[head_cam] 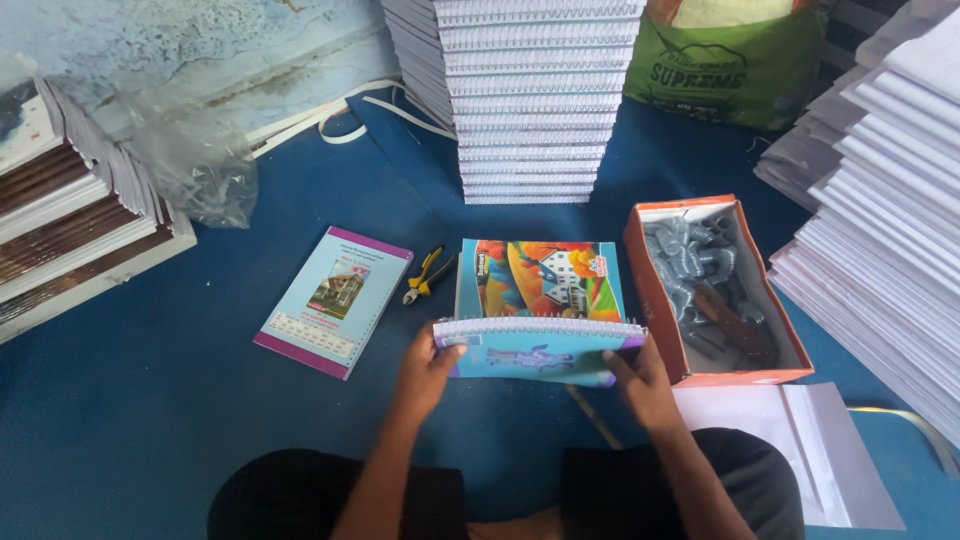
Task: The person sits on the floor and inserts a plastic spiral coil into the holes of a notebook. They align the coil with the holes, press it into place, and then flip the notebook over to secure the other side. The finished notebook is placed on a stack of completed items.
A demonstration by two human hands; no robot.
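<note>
Hands gripped a spiral-bound notebook [540, 350] above the blue floor [150, 430]: left hand [428, 372] clasped its left edge, right hand [640, 385] its lower right corner. It lay over a colourful cover [545, 280], beside pliers [425, 273] and an orange box of wire coils [715, 290]. Binding appeared to be under inspection; setting it aside would call for a steady two-handed lift.

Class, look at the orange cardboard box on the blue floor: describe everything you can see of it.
The orange cardboard box is an open, lidless rectangular carton, orange outside and white inside. It holds a heap of grey wire spiral coils and a dark brown object. It rests flat on the blue floor, just right of the colourful spiral notebook, with its near corner beside the right hand.
</note>
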